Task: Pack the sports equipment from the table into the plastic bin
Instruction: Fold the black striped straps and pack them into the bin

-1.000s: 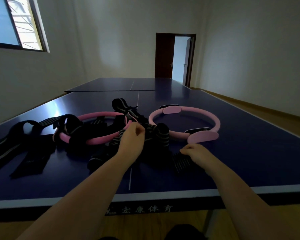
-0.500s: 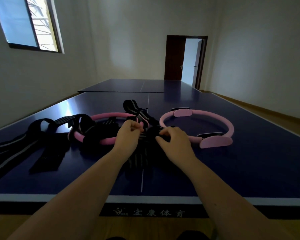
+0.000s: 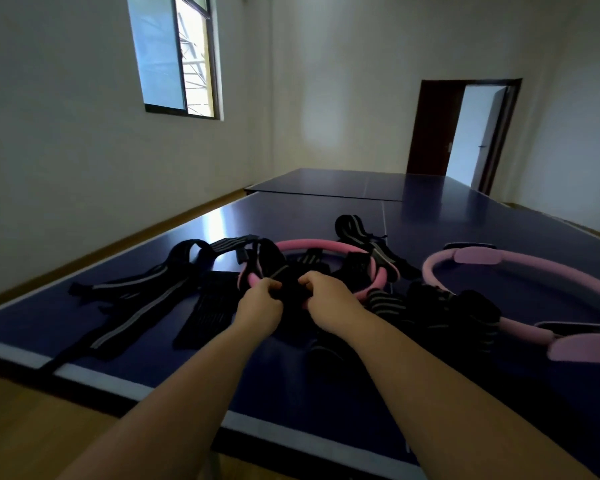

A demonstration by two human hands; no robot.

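Note:
A bright pink pilates ring (image 3: 312, 244) lies mid-table under a tangle of black straps. My left hand (image 3: 260, 306) and my right hand (image 3: 329, 303) are both closed on the black padded grip (image 3: 290, 289) at that ring's near rim. A second, paler pink ring (image 3: 520, 261) lies at the right with a pink pad (image 3: 586, 348) toward me. Black straps with grey stripes (image 3: 136, 296) spread to the left, and more black wraps (image 3: 444, 313) sit between the rings. No plastic bin is in view.
The dark blue table-tennis table (image 3: 430, 216) stretches away; its near white edge (image 3: 94, 375) runs diagonally below my arms. Wooden floor (image 3: 32, 427) shows at lower left. A window is on the left wall and an open door at the back right.
Both hands moved left from the strap pile between the rings onto the near rim of the bright pink ring. My head turned left, so the pale ring slid to the right edge.

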